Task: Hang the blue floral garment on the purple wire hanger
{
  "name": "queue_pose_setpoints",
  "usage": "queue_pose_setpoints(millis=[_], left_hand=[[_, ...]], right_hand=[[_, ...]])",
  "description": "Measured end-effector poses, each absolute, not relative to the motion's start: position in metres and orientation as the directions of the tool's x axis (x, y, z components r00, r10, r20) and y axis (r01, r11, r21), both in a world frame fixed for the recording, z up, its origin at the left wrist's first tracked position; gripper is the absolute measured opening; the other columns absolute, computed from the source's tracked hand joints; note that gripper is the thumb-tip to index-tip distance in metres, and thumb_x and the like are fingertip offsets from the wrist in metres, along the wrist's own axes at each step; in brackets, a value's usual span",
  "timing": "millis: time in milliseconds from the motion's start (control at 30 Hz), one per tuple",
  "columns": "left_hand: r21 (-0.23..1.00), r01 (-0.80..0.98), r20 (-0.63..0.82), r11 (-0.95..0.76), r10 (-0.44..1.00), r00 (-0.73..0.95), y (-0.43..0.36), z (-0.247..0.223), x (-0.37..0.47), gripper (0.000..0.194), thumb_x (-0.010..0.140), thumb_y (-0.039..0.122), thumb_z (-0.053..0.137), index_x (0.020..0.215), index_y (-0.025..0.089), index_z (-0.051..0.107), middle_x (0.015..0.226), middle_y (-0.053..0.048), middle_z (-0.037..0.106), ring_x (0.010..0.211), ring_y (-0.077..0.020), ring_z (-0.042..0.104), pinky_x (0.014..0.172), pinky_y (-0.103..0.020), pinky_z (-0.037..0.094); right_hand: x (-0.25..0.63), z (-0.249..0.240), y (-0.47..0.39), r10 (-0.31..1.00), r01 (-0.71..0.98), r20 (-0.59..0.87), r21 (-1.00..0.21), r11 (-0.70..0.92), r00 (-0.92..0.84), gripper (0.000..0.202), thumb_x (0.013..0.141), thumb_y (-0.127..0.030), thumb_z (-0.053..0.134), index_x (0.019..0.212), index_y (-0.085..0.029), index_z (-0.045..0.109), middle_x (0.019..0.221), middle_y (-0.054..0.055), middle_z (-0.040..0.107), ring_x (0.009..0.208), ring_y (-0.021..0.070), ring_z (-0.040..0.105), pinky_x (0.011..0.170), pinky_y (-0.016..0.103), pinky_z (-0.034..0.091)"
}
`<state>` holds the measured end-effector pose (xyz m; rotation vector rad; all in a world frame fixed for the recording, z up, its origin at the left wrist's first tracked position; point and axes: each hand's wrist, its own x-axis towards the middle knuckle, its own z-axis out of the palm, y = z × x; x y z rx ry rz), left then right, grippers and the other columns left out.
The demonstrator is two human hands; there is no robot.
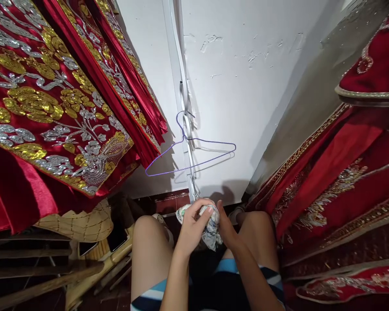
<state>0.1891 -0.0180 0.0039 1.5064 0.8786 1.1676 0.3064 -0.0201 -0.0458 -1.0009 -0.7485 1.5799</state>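
Note:
Between my knees, a bunched white cloth [210,236] with a faint green and blue pattern is held up in front of me. My left hand [194,222] is wrapped over its top and left side, thumb and fingers pressed into the fabric. On the other side, my right hand [226,224] is closed against the cloth, its thumb pointing up and its other fingers mostly hidden. Just beyond my hands, a purple wire hanger [210,162] hangs with no garment on it.
A narrow metal stand [182,73] rises against the white wall [246,52]. Red embroidered garments [52,99] hang at the left, with more red garments [337,172] at the right. A wooden bamboo seat [106,263] at lower left bears a dark phone-like object [118,241].

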Motion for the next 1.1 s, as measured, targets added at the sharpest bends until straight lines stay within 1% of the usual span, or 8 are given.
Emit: queue_pose_setpoints(millis=[100, 267, 400, 567, 700, 800, 933, 1100], left_hand=[[0.938, 0.100, 0.306, -0.332, 0.929, 0.210, -0.011, 0.009, 0.172, 0.024, 0.094, 0.039, 0.058, 0.105, 0.022, 0.070, 0.108, -0.009, 0.066, 0.106, -0.0243, 0.060, 0.097, -0.035, 0.044], [0.974, 0.139, 0.090, -0.178, 0.872, 0.481, -0.010, -0.006, 0.135, 0.040, 0.097, 0.048, 0.047, 0.120, 0.024, 0.068, 0.115, -0.010, 0.069, 0.109, -0.0271, 0.062, 0.095, -0.037, 0.049], [0.909, 0.376, -0.101, -0.179, 0.780, 0.618, -0.013, -0.025, 0.099, 0.035, 0.093, 0.048, 0.053, 0.088, 0.019, 0.073, 0.086, -0.006, 0.072, 0.078, -0.0231, 0.063, 0.071, -0.030, 0.049], [0.623, 0.745, -0.115, -0.237, 0.915, 0.387, 0.005, -0.019, 0.041, 0.038, 0.089, 0.049, 0.054, 0.066, 0.020, 0.063, 0.064, -0.003, 0.065, 0.061, -0.0209, 0.058, 0.059, -0.026, 0.039], [0.493, 0.835, -0.043, -0.244, 0.952, 0.303, 0.032, 0.007, 0.011, 0.039, 0.089, 0.050, 0.046, 0.075, 0.021, 0.068, 0.085, -0.011, 0.075, 0.081, -0.0291, 0.068, 0.072, -0.032, 0.048], [0.482, 0.828, 0.123, -0.287, 0.958, 0.260, 0.054, 0.023, 0.001, 0.035, 0.083, 0.049, 0.050, 0.086, 0.021, 0.072, 0.111, -0.013, 0.074, 0.108, -0.0327, 0.066, 0.095, -0.038, 0.048], [0.483, 0.850, 0.204, -0.210, 0.971, 0.125, 0.076, 0.038, -0.002, 0.037, 0.082, 0.050, 0.049, 0.093, 0.022, 0.072, 0.128, -0.010, 0.067, 0.117, -0.0317, 0.062, 0.100, -0.041, 0.047], [0.476, 0.816, 0.113, -0.327, 0.943, 0.312, 0.095, 0.052, 0.005, 0.034, 0.079, 0.050, 0.051, 0.076, 0.021, 0.069, 0.099, -0.010, 0.074, 0.095, -0.0290, 0.067, 0.090, -0.037, 0.050]], right_hand=[[0.310, -0.022, -0.020, 0.917, -0.440, -0.178, -0.834, -0.333, -0.357, 0.058, 0.078, -0.078, 0.056, 0.084, -0.022, 0.070, 0.077, 0.007, 0.067, 0.082, 0.0255, 0.064, 0.070, 0.037, 0.050], [0.329, 0.017, -0.004, 0.804, -0.040, -0.085, -0.990, -0.133, -0.589, 0.019, 0.066, -0.028, 0.078, 0.077, -0.018, 0.067, 0.070, -0.001, 0.064, 0.065, 0.0159, 0.055, 0.062, 0.027, 0.044], [0.344, 0.040, 0.023, 0.893, 0.152, 0.087, -0.974, 0.170, -0.442, 0.011, 0.068, -0.015, 0.059, 0.074, -0.016, 0.068, 0.070, 0.000, 0.064, 0.063, 0.0144, 0.052, 0.057, 0.025, 0.038], [0.357, 0.035, 0.080, 0.966, 0.214, 0.234, -0.944, 0.252, -0.107, 0.038, 0.065, -0.016, 0.057, 0.100, -0.020, 0.071, 0.074, 0.000, 0.066, 0.064, 0.0145, 0.052, 0.059, 0.025, 0.037], [0.357, 0.017, 0.124, 0.977, 0.266, 0.196, -0.941, 0.210, -0.079, 0.027, 0.066, -0.022, 0.057, 0.090, -0.018, 0.069, 0.082, 0.003, 0.068, 0.078, 0.0187, 0.058, 0.070, 0.027, 0.042], [0.357, 0.008, 0.131, 0.980, 0.304, 0.188, -0.932, 0.198, -0.064, 0.012, 0.066, -0.025, 0.052, 0.070, -0.018, 0.060, 0.067, 0.000, 0.060, 0.069, 0.0165, 0.053, 0.065, 0.026, 0.039], [0.364, 0.012, 0.112, 0.984, 0.324, 0.176, -0.932, 0.164, 0.009, 0.008, 0.063, -0.025, 0.053, 0.059, -0.019, 0.050, 0.058, -0.002, 0.048, 0.061, 0.0134, 0.042, 0.056, 0.026, 0.031], [0.366, 0.026, 0.088, 0.988, 0.297, 0.155, -0.944, 0.141, 0.023, 0.006, 0.059, -0.022, 0.050, 0.057, -0.021, 0.045, 0.052, -0.005, 0.038, 0.053, 0.0104, 0.032, 0.051, 0.026, 0.023]])
